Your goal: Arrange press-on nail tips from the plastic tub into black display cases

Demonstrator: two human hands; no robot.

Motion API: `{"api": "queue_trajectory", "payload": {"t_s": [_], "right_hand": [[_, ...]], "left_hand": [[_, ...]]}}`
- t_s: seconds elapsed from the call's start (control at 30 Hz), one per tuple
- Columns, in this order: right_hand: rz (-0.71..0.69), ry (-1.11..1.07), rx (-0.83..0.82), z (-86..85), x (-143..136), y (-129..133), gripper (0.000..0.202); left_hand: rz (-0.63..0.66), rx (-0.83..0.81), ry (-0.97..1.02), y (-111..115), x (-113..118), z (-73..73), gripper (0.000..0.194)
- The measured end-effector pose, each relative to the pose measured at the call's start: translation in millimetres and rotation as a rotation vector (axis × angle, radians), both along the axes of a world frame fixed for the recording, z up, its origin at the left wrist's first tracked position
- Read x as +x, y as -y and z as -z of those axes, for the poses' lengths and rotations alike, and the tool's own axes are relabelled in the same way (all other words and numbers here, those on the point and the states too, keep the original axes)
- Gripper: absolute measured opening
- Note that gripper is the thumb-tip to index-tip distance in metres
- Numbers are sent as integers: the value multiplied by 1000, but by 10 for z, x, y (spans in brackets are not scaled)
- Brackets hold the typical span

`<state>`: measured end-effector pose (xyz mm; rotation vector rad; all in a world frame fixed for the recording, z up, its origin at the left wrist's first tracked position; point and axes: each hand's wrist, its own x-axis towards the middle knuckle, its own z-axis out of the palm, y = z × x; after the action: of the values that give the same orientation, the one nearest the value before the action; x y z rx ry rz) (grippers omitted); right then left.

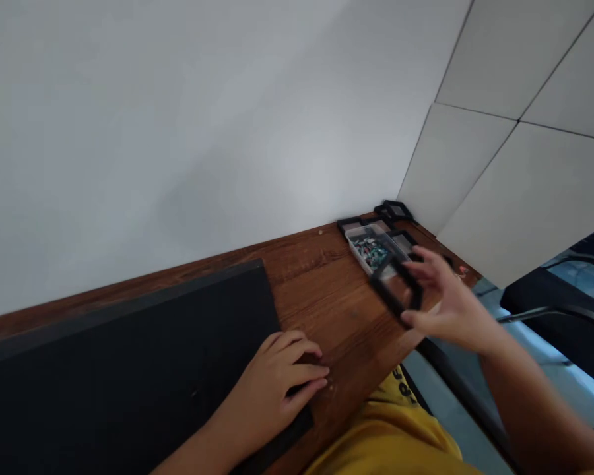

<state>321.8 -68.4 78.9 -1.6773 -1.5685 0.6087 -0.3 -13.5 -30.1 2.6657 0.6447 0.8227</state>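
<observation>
Left hand (284,379) is resting at lower centre, grip slightly parted, empty. Right hand (440,300), right of centre, is clamping a black frame (396,289), seemingly open-centred though blurred, before a parts tray (371,249).

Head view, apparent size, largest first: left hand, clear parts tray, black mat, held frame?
1. Black mat
2. Left hand
3. Clear parts tray and held frame: unranked; similar, and the frame looks nearer the camera.

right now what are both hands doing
Left hand: open, fingers loosely curled, resting at the black mat's edge.
Right hand: closed on a black frame.
</observation>
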Motion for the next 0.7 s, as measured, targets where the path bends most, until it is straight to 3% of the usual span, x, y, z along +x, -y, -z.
{"api": "queue_trajectory", "payload": {"t_s": [0.1,0.17,0.27,0.33,0.47,0.7], "right_hand": [[-301,-69,18,-64,-539,-268,110],[-346,-134,143,-65,-830,-568,110],[-347,-65,211,108,-1153,-1067,117],[-436,120,92,319,-1302,-1307,118],[-536,326,-52,667,-1416,-1434,111],[-592,282,-73,716,-1294,-1406,115]], "left_hand": [[-26,-14,8,-52,-26,-17,25],[-53,-5,23,-90,-59,-26,26],[-91,-9,33,-111,-95,-8,26],[-105,-44,36,-87,-102,24,29],[-108,-121,105,18,-94,76,39],[-159,-160,152,92,-135,-63,44]]}}
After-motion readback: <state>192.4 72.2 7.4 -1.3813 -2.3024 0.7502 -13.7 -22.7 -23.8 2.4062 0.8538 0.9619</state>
